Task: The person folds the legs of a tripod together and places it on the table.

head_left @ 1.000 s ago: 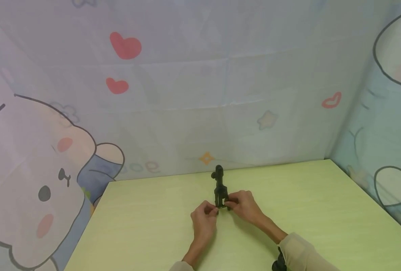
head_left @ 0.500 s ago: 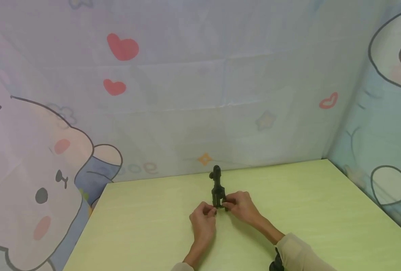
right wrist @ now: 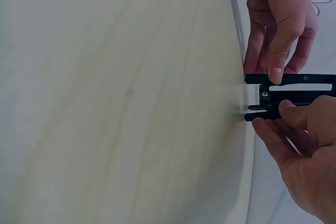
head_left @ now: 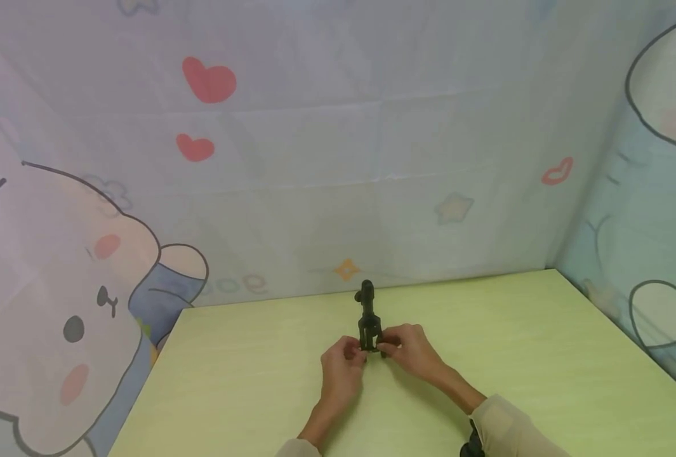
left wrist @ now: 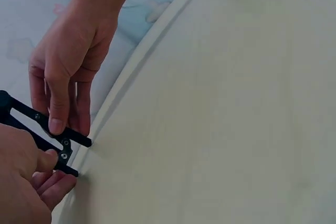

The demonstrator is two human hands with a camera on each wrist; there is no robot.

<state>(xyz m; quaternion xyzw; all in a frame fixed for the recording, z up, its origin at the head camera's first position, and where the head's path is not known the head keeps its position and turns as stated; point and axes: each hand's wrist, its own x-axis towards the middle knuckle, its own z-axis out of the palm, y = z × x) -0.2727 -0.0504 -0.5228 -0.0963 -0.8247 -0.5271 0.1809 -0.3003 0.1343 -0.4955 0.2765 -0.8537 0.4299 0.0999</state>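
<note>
A small black tripod [head_left: 367,306] lies on the table toward its back edge, its round head and side knob pointing to the wall and its legs toward me. My left hand [head_left: 340,371] pinches the left leg near its end, thumb and fingertips around it. On the other side, my right hand [head_left: 412,348] pinches the right leg between thumb and fingers. The right wrist view shows the legs' black bars [right wrist: 294,78], slightly apart, with a small screwed brace [right wrist: 265,94] between them. Fingers partly hide both legs.
The light yellow-green table [head_left: 246,381] reaches up to a hanging printed cloth [head_left: 292,139] behind and at both sides. A black item [head_left: 471,442] shows beside the right sleeve [head_left: 509,425] at the bottom edge.
My left hand has shifted very slightly up along the leg, its wrist a little to the left. The right hand keeps its grip, and the tripod stays about where it was.
</note>
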